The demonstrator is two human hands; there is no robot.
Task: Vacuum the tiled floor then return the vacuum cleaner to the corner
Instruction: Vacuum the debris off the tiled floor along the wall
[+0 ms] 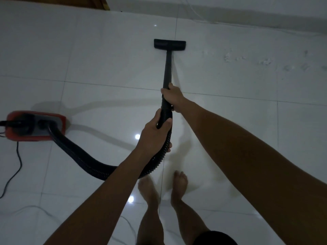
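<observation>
Both my hands grip: left hand (155,133) on hose (85,156), right hand (172,96) on wand (167,68); nozzle (169,44) flat on glossy tiled floor (230,121), open tiles before the wall (247,7).

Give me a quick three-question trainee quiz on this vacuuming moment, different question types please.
1. True or false: the floor nozzle lies flat on the tiled floor.
2. Which hand holds the ribbed hose? A) left B) right C) neither
3. Fill in: the red vacuum body sits to the person's ____.

Key:
1. True.
2. A. The left hand grips the hose; the right hand grips the wand higher up.
3. Left, with its power cord trailing on the tiles.
</observation>
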